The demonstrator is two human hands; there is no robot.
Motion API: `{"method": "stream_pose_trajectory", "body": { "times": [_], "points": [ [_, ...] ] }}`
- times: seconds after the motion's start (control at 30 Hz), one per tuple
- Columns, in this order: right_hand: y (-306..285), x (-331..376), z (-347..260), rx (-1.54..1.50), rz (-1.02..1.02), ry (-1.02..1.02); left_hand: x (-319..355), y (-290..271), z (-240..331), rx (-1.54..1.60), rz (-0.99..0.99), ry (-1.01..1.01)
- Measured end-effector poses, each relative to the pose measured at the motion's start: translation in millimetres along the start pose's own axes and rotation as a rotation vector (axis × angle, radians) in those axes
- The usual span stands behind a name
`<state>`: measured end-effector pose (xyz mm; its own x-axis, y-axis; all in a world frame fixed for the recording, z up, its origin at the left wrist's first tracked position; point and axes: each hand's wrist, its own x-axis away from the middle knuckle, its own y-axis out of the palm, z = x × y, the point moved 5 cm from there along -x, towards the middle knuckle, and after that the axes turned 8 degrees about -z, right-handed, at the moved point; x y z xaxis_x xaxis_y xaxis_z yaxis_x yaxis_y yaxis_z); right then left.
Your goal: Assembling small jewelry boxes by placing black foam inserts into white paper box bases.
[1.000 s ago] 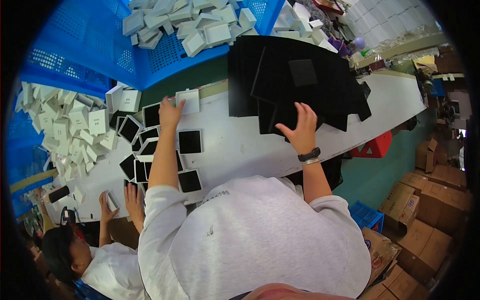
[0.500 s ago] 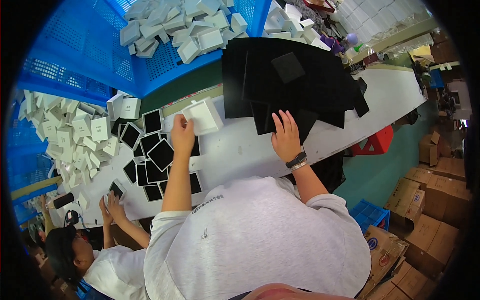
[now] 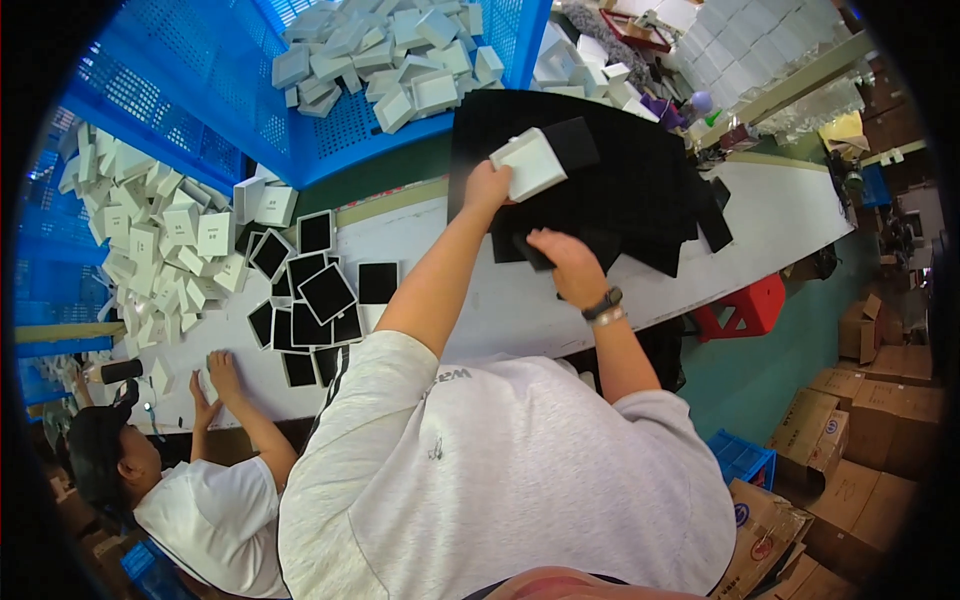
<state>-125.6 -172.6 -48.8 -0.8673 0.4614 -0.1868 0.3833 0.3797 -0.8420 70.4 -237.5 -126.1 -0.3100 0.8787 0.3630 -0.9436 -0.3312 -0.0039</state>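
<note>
My left hand [image 3: 487, 187] is closed on the edge of a shallow white box [image 3: 532, 165], held over a pile of black sheets [image 3: 640, 180]. A loose black square pad [image 3: 572, 143] lies on the pile just beyond the box. At the pile's near edge, my right hand [image 3: 572, 266], with a watch on its wrist, has its fingers curled round a small black pad [image 3: 534, 253]. The hand partly covers this pad. To the left, several white trays with black linings [image 3: 327, 292] lie overlapping on the white table [image 3: 460, 290].
A heap of white boxes [image 3: 180, 235] covers the table's far left. Behind stands a blue crate [image 3: 330, 145] filled with more white boxes. A co-worker [image 3: 215, 510] sits at lower left, hands on the table. A red stool [image 3: 740, 308] and cardboard cartons [image 3: 860, 475] stand to the right.
My left hand has carried the white box rightward and away from me, over the black sheets. My right hand's fingers have gone from spread flat to curled round a black pad.
</note>
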Motion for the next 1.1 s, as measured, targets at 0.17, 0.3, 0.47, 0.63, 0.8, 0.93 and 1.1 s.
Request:
{"method": "stream_pose_trajectory", "body": {
  "times": [0.17,0.3,0.47,0.63,0.8,0.93,1.1],
  "points": [
    [-70,45,-55,-0.161,0.636,0.057,4,-5,-11,-0.075,0.017,0.095],
    [-86,33,-65,0.190,0.416,0.106,95,-1,25,-0.078,-0.041,0.152],
    [-50,-13,-94,0.069,0.243,0.097,195,-21,45,0.059,0.131,0.416],
    [-33,-29,-133,0.036,0.085,-0.122,219,-50,43,0.273,0.124,0.346],
    [-16,-19,-127,-0.012,-0.089,-0.381,231,-77,33,0.257,0.047,0.305],
    [-6,-15,-106,-1.094,0.293,-0.061,238,-75,29,0.156,-0.127,0.347],
    [17,-8,-93,-1.436,-0.036,0.129,258,-68,25,0.171,-0.258,0.246]
  ]
}}
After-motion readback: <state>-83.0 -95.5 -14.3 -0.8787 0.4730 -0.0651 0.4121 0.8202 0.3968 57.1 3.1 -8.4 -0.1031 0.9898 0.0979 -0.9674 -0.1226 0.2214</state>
